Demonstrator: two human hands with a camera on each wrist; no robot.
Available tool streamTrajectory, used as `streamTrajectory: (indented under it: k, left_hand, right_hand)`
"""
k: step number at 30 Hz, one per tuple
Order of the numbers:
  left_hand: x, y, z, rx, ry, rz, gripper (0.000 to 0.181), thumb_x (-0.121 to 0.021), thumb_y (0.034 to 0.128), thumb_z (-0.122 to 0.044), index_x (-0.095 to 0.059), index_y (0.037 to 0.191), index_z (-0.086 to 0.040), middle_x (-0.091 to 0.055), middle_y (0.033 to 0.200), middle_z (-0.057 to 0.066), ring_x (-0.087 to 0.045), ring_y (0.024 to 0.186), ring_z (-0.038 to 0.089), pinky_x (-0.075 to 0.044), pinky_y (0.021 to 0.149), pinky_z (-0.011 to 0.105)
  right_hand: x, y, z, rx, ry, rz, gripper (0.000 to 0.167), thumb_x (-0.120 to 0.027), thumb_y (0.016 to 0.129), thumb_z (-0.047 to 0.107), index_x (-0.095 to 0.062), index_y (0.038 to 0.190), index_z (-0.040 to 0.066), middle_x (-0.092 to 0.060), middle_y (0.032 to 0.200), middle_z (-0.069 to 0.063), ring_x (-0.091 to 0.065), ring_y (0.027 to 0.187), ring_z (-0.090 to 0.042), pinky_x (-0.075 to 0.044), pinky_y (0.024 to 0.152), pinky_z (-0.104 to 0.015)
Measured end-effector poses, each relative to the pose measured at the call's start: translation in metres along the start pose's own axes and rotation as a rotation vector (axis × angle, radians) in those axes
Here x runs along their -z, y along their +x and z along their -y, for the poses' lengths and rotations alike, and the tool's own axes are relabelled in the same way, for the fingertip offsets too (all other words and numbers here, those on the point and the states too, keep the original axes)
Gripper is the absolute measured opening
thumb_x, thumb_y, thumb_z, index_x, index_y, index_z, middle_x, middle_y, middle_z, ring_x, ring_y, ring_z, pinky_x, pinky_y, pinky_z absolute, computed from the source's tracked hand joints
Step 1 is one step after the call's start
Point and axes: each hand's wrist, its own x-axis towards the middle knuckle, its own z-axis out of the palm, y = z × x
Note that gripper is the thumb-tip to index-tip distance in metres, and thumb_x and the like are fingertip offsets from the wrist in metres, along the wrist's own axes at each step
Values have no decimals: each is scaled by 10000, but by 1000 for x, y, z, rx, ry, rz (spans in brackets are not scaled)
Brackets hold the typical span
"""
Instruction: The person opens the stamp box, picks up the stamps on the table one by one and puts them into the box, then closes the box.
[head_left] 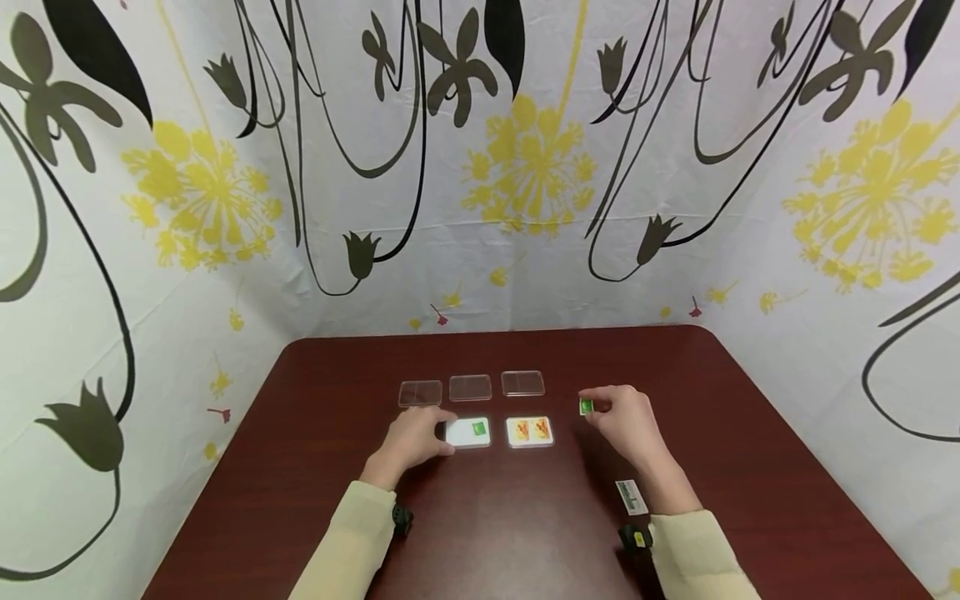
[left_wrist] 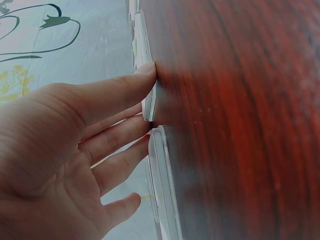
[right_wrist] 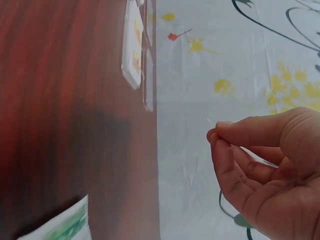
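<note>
My left hand (head_left: 411, 442) (left_wrist: 65, 145) grips a white case (head_left: 459, 434) (left_wrist: 148, 100) at its left end, the thumb on its near edge. One green picture piece (head_left: 479, 428) lies on the right half of that case. To its right is a second white case (head_left: 529, 443) (right_wrist: 131, 70) with two orange pictures. Off to the right, above the table, my right hand (head_left: 622, 421) (right_wrist: 270, 170) pinches a small green piece (head_left: 586, 407) between thumb and fingertips; in the right wrist view only a thin clear edge of it shows.
Three clear lids (head_left: 421, 393) (head_left: 470, 387) (head_left: 522, 383) lie in a row behind the cases. Another case (left_wrist: 167, 190) is by my left fingers in the left wrist view. A white and green packet (head_left: 632, 497) (right_wrist: 70, 225) lies beside my right forearm. Patterned cloth (head_left: 510, 292) hangs behind the table.
</note>
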Motion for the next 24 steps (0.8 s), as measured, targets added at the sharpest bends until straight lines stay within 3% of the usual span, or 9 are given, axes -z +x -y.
streamTrajectory:
  k: [9,16,24]
  left_hand:
    - [-2,1,2,-12,-3,-2,516,-867,812,-289,-708,1291,-177,-688,1239,30,-639,1119,277,-536,861,478]
    - [-3,2,3,-18,-6,-5,512,-865,813,-298,-711,1286,-177,-691,1227,30,-642,1099,271,-537,854,477]
    - [-2,1,2,-5,-6,-7,512,-869,808,-299,-714,1281,-178,-692,1225,29,-642,1096,265,-536,858,479]
  right_hand:
    - [-10,10,21,49,8,0,268,-775,852,31,-792,1102,125,-745,1018,-85,-585,642,-143,-452,549,-307]
    - [-23,15,35,97,13,-1,236,-770,848,21,-808,1042,150,-721,1041,-63,-642,758,-152,-494,594,-321]
    - [-43,24,46,123,42,27,231,-739,856,8,-811,1033,138,-726,997,-32,-563,629,-113,-442,533,-293]
